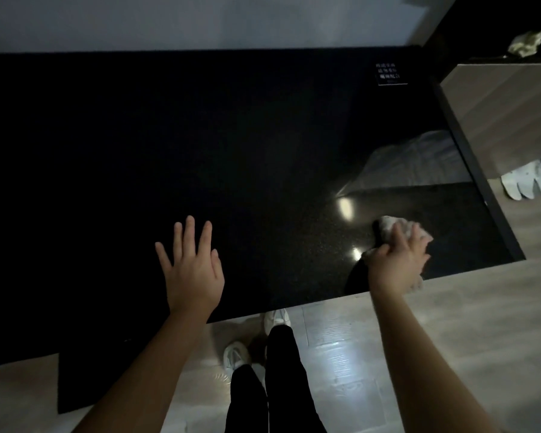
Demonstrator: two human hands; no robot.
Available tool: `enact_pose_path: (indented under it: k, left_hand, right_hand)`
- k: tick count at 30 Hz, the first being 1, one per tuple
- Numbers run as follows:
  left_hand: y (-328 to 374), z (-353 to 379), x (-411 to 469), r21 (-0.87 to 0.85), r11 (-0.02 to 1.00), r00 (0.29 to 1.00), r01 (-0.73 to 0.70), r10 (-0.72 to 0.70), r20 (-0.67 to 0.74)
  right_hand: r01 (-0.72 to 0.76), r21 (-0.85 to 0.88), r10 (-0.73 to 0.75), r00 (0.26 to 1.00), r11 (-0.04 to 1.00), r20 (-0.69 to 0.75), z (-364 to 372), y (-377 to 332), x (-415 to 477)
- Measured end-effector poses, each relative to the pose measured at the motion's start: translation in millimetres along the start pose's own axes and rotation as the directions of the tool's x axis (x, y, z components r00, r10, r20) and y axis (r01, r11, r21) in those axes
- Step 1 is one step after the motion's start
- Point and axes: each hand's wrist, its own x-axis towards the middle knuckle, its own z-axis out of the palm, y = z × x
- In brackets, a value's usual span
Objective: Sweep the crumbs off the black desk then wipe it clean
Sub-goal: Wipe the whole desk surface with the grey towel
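The black desk (pixel 231 135) fills most of the head view, glossy and speckled, with light glints near its front right. My right hand (pixel 397 260) presses a crumpled light cloth (pixel 391 228) flat on the desk close to the front right corner; part of the cloth hangs past the front edge. My left hand (pixel 191 267) rests palm down on the desk near the front edge, fingers spread, holding nothing. No crumbs can be made out on the dark surface.
A small black sign with white text (pixel 391 74) stands at the desk's back right. A wooden cabinet (pixel 506 114) adjoins the right side, with a crumpled rag (pixel 528 42) above it and white slippers (pixel 531 181) on the floor. My legs and white shoes (pixel 277 318) are below the front edge.
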Motion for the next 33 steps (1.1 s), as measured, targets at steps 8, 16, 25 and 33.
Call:
enact_pose_path:
  k: [8, 16, 25, 33]
  left_hand:
    - [-4, -5, 3, -0.022, 0.999, 1.0, -0.027, 0.028, 0.012]
    - [-34, -25, 23, 0.003, 0.999, 0.999, -0.043, 0.043, -0.004]
    - [-62, -31, 20, 0.06, 0.99, 0.99, 0.129, -0.132, 0.049]
    - [-90, -42, 27, 0.058, 0.998, 0.997, -0.011, 0.007, 0.071]
  right_hand:
    - [0.53, 0.248, -0.583, 0.763, 0.811, 0.279, 34, -91, -166]
    - [0.767, 0.503, -0.893, 0.197, 0.398, 0.405, 31, -79, -139]
    - [0.82, 0.453, -0.906, 0.175, 0.35, 0.384, 70, -144, -109]
    - [0.807, 0.342, -0.845, 0.325, 0.482, 0.425, 69, -167, -143]
